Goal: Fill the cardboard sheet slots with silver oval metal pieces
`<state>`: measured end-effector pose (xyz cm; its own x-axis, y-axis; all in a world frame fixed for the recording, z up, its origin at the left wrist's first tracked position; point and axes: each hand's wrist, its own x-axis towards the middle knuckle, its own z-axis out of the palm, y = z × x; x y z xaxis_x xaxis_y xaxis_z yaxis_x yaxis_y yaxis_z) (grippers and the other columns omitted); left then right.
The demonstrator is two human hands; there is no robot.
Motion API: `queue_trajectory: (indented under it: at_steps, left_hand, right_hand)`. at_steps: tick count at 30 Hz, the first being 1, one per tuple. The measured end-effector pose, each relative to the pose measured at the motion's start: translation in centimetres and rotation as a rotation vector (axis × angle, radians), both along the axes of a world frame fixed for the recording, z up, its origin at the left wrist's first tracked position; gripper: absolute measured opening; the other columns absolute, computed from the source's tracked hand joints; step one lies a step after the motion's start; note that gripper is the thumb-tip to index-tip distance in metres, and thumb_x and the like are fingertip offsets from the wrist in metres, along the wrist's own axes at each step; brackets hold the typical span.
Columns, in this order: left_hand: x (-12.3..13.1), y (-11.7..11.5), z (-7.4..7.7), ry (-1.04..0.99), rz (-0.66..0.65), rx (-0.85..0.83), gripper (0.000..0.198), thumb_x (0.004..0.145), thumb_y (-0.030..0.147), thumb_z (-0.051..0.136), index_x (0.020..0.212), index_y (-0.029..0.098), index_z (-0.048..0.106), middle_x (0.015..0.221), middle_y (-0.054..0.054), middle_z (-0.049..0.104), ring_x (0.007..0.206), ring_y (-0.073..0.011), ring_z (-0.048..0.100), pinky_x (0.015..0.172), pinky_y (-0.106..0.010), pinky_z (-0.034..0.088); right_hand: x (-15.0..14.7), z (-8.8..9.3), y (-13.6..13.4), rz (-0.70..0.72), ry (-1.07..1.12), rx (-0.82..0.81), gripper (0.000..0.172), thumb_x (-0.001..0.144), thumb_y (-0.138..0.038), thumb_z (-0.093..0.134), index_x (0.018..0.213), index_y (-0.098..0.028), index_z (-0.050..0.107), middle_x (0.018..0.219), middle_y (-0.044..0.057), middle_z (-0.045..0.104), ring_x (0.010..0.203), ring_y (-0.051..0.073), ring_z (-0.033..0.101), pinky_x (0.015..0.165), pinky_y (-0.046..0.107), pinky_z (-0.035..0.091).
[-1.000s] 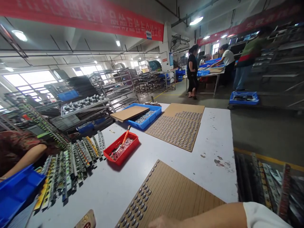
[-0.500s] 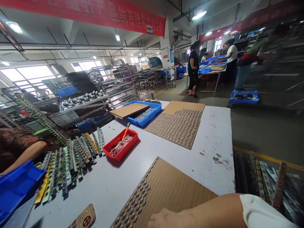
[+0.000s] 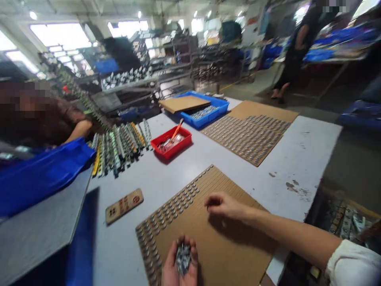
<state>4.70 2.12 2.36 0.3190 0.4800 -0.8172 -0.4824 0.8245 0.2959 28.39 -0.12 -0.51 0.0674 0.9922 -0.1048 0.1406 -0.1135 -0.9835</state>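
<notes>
A brown cardboard sheet (image 3: 214, 238) lies on the grey table (image 3: 166, 178) before me, with rows of small round metal pieces (image 3: 169, 210) along its left part. My left hand (image 3: 180, 264) is cupped, palm up, round a heap of small metal pieces (image 3: 183, 256) at the sheet's near edge. My right hand (image 3: 223, 205) hovers over the sheet's middle, fingers pinched together; what they hold is too small to make out.
A small brown label plate (image 3: 124, 205) lies left of the sheet. Further back sit a red tray (image 3: 171, 142), a blue bin (image 3: 205, 111) with cardboard on it, another filled cardboard sheet (image 3: 250, 135) and rows of strips (image 3: 119, 147). A person (image 3: 44, 115) leans over a blue bin (image 3: 41, 174) at left.
The view has tilted down and turned left. My right hand moved from the bottom edge to over the sheet's middle, and my left hand with the metal pieces came into view.
</notes>
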Motion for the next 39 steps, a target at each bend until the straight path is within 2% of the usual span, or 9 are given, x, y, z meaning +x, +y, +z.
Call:
queue_trajectory:
  at_steps: [1, 3, 6, 10, 14, 18, 26, 33, 39]
  left_hand:
    - [0.1, -0.4, 0.2, -0.012, 0.105, 0.038, 0.025, 0.091, 0.01, 0.042, 0.084, 0.011, 0.067, 0.083, -0.01, 0.069, 0.081, -0.0178, 0.067, 0.069, -0.029, 0.057]
    - [0.5, -1.1, 0.5, 0.011, 0.152, 0.067, 0.022, 0.089, 0.01, 0.046, 0.09, 0.008, 0.067, 0.091, -0.013, 0.07, 0.083, -0.0192, 0.067, 0.07, -0.029, 0.057]
    - [1.4, -2.0, 0.3, 0.033, 0.057, 0.075, 0.017, 0.081, 0.01, 0.059, 0.096, 0.007, 0.067, 0.086, -0.012, 0.069, 0.074, -0.0159, 0.067, 0.067, -0.026, 0.056]
    - [2.0, -3.0, -0.3, 0.028, -0.048, 0.236, 0.024, 0.079, 0.02, 0.064, 0.1, 0.008, 0.065, 0.08, -0.007, 0.066, 0.064, -0.0116, 0.062, 0.057, -0.021, 0.051]
    - [1.9, -3.6, -1.1, 0.04, -0.19, 0.228, 0.026, 0.08, 0.034, 0.063, 0.097, 0.015, 0.06, 0.063, 0.001, 0.056, 0.045, -0.0061, 0.047, 0.036, -0.015, 0.028]
    - [1.6, -3.5, -1.4, 0.044, -0.224, 0.201, 0.027, 0.078, 0.041, 0.064, 0.088, 0.017, 0.055, 0.058, 0.004, 0.051, 0.039, -0.003, 0.036, 0.035, -0.015, 0.014]
    - [1.9, -3.5, -1.0, 0.05, -0.099, 0.129, 0.032, 0.076, 0.039, 0.064, 0.092, 0.011, 0.061, 0.068, -0.002, 0.057, 0.051, -0.0076, 0.049, 0.039, -0.017, 0.025]
    - [1.8, -3.6, -1.3, 0.037, -0.105, 0.11, 0.031, 0.076, 0.035, 0.064, 0.097, 0.011, 0.063, 0.07, -0.002, 0.058, 0.051, -0.0081, 0.05, 0.04, -0.018, 0.027]
    - [1.8, -3.6, -1.2, 0.043, -0.109, 0.116, 0.03, 0.076, 0.033, 0.064, 0.096, 0.011, 0.064, 0.07, -0.002, 0.059, 0.052, -0.0082, 0.051, 0.04, -0.017, 0.03]
  right_hand:
    - [0.4, -0.4, 0.1, -0.013, 0.008, -0.031, 0.018, 0.073, -0.023, 0.054, 0.087, -0.014, 0.061, 0.066, -0.001, 0.061, 0.054, 0.009, 0.055, 0.05, 0.019, 0.042]
    - [1.2, -1.1, 0.5, -0.032, -0.007, -0.078, 0.021, 0.078, -0.029, 0.051, 0.09, -0.014, 0.06, 0.065, 0.0, 0.061, 0.052, 0.01, 0.054, 0.048, 0.02, 0.042]
    - [1.9, -1.7, 1.8, -0.061, -0.102, -0.078, 0.022, 0.078, -0.033, 0.053, 0.088, -0.015, 0.062, 0.065, 0.001, 0.062, 0.051, 0.011, 0.054, 0.048, 0.023, 0.042]
    - [1.4, -1.7, 3.5, -0.067, -0.279, 0.028, 0.017, 0.074, -0.031, 0.06, 0.08, -0.017, 0.067, 0.078, 0.004, 0.068, 0.073, 0.017, 0.061, 0.07, 0.029, 0.047]
    - [0.3, -2.0, 4.4, -0.037, -0.412, 0.097, 0.016, 0.077, -0.029, 0.058, 0.083, -0.019, 0.068, 0.078, 0.003, 0.069, 0.073, 0.017, 0.061, 0.071, 0.03, 0.045]
    - [0.0, -2.5, 4.6, -0.013, -0.509, 0.146, 0.017, 0.081, -0.029, 0.055, 0.083, -0.018, 0.067, 0.079, 0.004, 0.068, 0.073, 0.017, 0.061, 0.07, 0.029, 0.045]
    - [0.6, -3.1, 4.9, 0.079, -0.723, 0.231, 0.018, 0.087, -0.029, 0.052, 0.083, -0.018, 0.066, 0.078, 0.005, 0.062, 0.072, 0.017, 0.055, 0.068, 0.029, 0.042]
    - [0.4, -3.2, 4.2, 0.138, -0.896, 0.285, 0.02, 0.092, -0.026, 0.046, 0.097, -0.018, 0.064, 0.092, 0.007, 0.061, 0.078, 0.016, 0.057, 0.069, 0.026, 0.042]
    - [0.2, -3.0, 4.1, 0.207, -1.115, 0.297, 0.024, 0.093, -0.02, 0.041, 0.092, -0.02, 0.065, 0.092, 0.006, 0.06, 0.075, 0.014, 0.054, 0.064, 0.023, 0.038]
